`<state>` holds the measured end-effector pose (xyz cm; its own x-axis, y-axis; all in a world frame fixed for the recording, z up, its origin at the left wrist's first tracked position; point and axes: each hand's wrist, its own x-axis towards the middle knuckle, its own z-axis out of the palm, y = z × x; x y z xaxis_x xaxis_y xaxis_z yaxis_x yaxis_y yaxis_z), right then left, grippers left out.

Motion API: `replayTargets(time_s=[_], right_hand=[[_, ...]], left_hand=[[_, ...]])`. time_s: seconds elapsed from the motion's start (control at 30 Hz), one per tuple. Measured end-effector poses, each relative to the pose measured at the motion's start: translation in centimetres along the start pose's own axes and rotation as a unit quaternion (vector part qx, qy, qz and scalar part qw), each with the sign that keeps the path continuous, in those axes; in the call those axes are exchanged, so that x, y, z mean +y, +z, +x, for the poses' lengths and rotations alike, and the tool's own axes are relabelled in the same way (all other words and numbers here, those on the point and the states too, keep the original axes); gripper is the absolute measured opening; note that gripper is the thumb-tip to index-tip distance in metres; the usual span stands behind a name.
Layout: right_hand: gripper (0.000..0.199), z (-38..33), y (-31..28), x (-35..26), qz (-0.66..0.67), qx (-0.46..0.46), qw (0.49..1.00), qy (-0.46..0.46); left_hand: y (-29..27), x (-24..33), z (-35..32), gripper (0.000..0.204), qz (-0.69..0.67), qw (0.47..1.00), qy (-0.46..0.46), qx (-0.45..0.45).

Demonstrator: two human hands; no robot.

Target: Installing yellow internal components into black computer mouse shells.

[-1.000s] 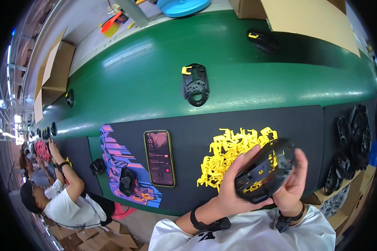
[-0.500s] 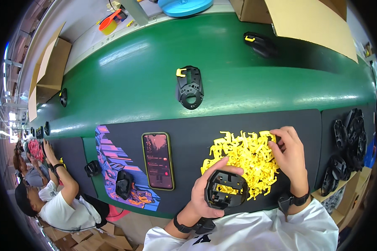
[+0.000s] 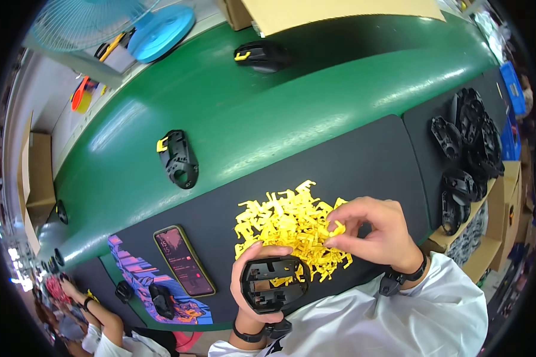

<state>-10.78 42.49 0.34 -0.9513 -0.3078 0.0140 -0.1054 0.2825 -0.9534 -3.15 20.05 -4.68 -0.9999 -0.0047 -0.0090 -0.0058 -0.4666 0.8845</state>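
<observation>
— How is the left grip (image 3: 237, 284) closed, and on what?

— It is curled around a black shell (image 3: 265, 299), with fingers at its 12 o'clock side and the thumb at its 6 o'clock side. Its hollow inside is turned upward. Some yellow is seen in its openings; whether this belongs to the shell or to what is behind, it cannot be told.

— And the right grip (image 3: 382, 232)?

— It is found at 4 o'clock from the middle of the view. Thumb and forefinger are brought almost together, with a small yellow clip (image 3: 338, 229) between the tips. Whether it is fully lifted from the yellow heap (image 3: 280, 223) cannot be told.

— Where is this heap placed?

— Near 6 o'clock, on a dark mat (image 3: 363, 160), which is laid on the green worktop (image 3: 280, 107). Its lower edge is partly covered by the shell.

— What else can be seen?

— One black part with yellow on it (image 3: 180, 162) is placed between 9 and 10 o'clock, and a similar one (image 3: 268, 58) at 12 o'clock. Many dark parts (image 3: 485, 149) are gathered near 3 o'clock. Between 7 and 8 o'clock, a phone (image 3: 183, 262) is laid on the mat; farther that way, a co-worker's arm (image 3: 106, 315) is seen.
</observation>
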Motion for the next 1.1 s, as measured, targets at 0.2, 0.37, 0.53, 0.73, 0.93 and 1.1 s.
replayTargets(time_s=[0.2,0.37,0.53,0.73,0.93,1.1], right_hand=[[0.026,-1.7,0.3,-0.2,0.069,0.023,0.997,0.011],[0.022,-2.4,0.7,-0.6,-0.018,-0.007,0.980,-0.196],[0.028,-2.1,1.1,-1.1,0.002,-0.021,0.965,-0.263],[0.029,-2.6,2.8,-0.8,0.028,-0.012,0.970,-0.243],[0.025,-2.5,3.3,-0.9,0.055,-0.015,0.971,-0.232],[0.028,-2.6,3.5,-0.9,0.076,-0.012,0.974,-0.213]], left_hand=[[1.4,-0.9,0.9,0.117,0.110,0.992,0.066,-0.011],[1.5,-1.0,0.9,0.119,0.128,0.988,0.081,-0.015],[1.9,-0.9,1.2,0.117,0.175,0.981,0.088,-0.009],[1.7,-1.3,1.0,0.110,0.251,0.960,0.127,-0.001],[1.6,-1.4,1.0,0.107,0.271,0.948,0.169,0.003],[1.4,-1.3,1.5,0.107,0.290,0.940,0.181,-0.012]])
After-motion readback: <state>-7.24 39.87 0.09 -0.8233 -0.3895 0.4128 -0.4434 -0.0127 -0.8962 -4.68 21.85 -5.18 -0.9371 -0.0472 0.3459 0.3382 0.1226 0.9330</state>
